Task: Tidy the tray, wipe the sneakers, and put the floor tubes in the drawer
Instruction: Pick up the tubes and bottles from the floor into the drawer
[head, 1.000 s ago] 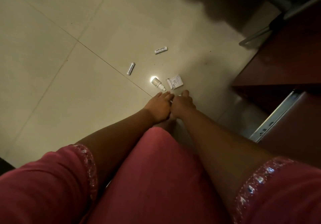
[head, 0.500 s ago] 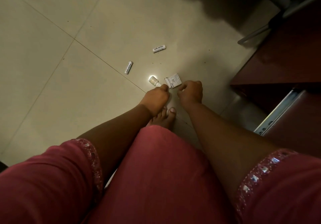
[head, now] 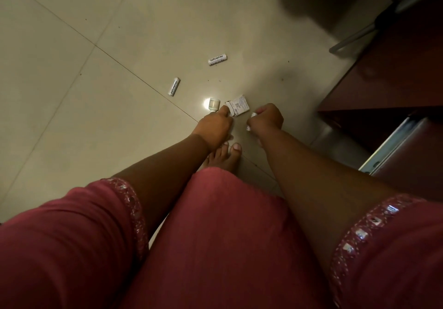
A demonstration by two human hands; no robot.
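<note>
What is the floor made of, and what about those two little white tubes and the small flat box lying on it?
The floor looks like glossy ceramic tile: thin grout lines and a bright light reflection. The two tubes are probably plastic: smooth white with printed lettering. The small box seems to be thin printed cardboard, judging by its folded flap.

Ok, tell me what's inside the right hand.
The right hand grips a small white tube; only its ends peek out past the curled fingers. The middle and any label are covered, so nothing more shows.
</note>
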